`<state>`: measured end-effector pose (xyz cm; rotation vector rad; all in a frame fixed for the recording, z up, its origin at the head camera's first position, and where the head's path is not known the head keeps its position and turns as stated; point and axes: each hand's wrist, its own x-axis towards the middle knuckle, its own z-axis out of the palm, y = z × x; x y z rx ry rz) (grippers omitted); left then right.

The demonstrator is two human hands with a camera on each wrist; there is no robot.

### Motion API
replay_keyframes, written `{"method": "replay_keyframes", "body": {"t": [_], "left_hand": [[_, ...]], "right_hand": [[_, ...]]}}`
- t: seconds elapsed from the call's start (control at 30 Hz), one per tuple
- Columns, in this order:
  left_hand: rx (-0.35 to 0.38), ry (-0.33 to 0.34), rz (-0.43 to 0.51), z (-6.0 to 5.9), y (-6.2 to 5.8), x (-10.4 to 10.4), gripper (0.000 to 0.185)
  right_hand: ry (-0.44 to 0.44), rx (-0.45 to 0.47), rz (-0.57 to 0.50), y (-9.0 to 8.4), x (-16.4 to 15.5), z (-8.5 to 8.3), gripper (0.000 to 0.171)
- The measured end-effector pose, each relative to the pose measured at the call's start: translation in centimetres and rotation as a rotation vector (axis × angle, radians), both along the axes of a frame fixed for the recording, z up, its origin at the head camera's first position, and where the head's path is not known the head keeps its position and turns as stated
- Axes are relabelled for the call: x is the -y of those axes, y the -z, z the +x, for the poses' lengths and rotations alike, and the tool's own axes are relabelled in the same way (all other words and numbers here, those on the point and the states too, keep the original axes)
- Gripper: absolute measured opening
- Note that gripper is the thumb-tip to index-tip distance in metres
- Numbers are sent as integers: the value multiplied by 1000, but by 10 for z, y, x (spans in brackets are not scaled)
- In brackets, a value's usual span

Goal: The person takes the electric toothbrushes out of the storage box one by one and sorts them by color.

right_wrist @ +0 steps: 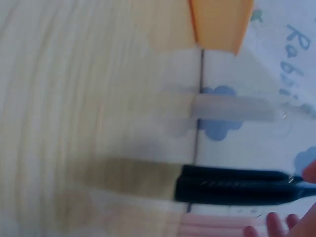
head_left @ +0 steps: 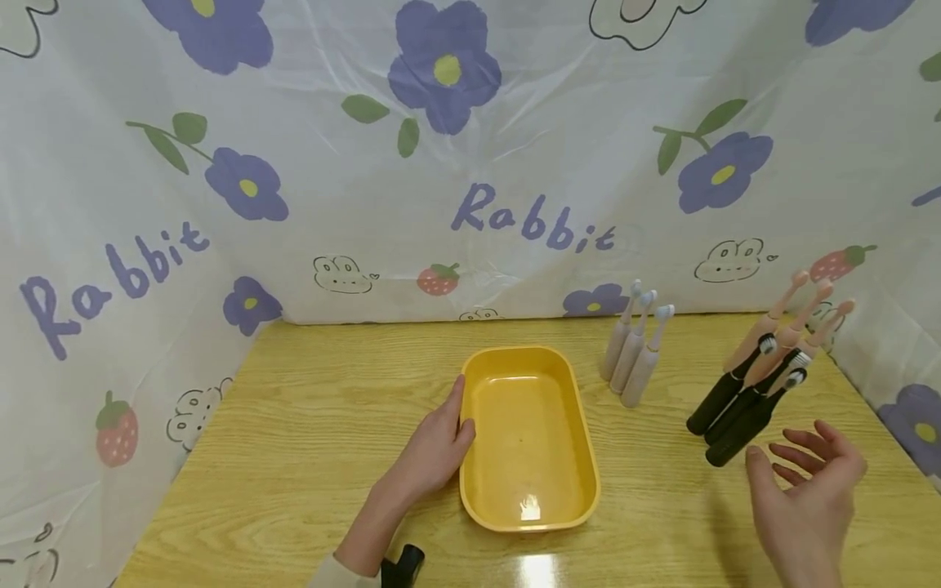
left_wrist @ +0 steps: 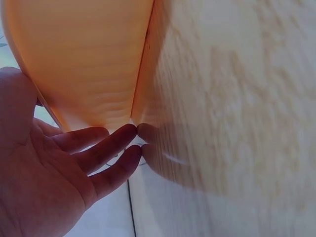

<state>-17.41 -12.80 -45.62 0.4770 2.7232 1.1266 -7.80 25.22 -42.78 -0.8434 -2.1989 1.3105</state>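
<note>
A yellow plastic tray [head_left: 529, 523] lies on the table. My left hand [head_left: 437, 449] grips its left side, with the thumb over the rim; in the left wrist view the fingers [left_wrist: 108, 148] lie outside the wall, tips at the tabletop. Three black electric toothbrushes [head_left: 742, 420] stand upright at the right. My right hand [head_left: 804, 498] is just in front of them, fingers spread and slightly bent, holding nothing. Its fingertips [right_wrist: 274, 224] show at the lower right of the right wrist view, beside the black handles [right_wrist: 232, 190].
Three pink electric toothbrushes [head_left: 790, 335] stand behind the black ones. Three pale toothbrushes [head_left: 631, 359] stand between the tray and the black group. A patterned cloth [head_left: 529, 147] hangs behind and beside the wood-grain table [head_left: 353, 392]. A black object [head_left: 404, 565] is by the left wrist.
</note>
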Motion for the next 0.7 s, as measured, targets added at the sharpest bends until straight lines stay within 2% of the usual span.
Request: {"method": "replay_keyframes", "body": {"t": [0.13, 0.2, 0.27, 0.4, 0.5, 0.6, 0.7], "left_hand": [[-10, 6, -7, -1, -1, -1, 68], [-14, 7, -13, -2, -2, -1, 68], [-16, 8, -19, -3, -2, -2, 68], [-11, 24, -25, -4, -5, -3, 69], [-12, 37, -48, -5, -8, -4, 70], [-31, 37, -116, -5, -10, -3, 71], [-81, 37, -195, -3, -15, -4, 70]], "right_hand": [[0, -208, 9, -17, 18, 8, 65], [-58, -307, 19, -29, 26, 9, 60], [-150, -370, 64, -40, 32, 10, 52], [-476, -391, 267, -56, 39, 6, 39], [-754, -394, 455, -60, 41, -2, 39], [-974, -399, 525, -61, 46, -13, 45], [-1103, -374, 541, -61, 54, -22, 43]]}}
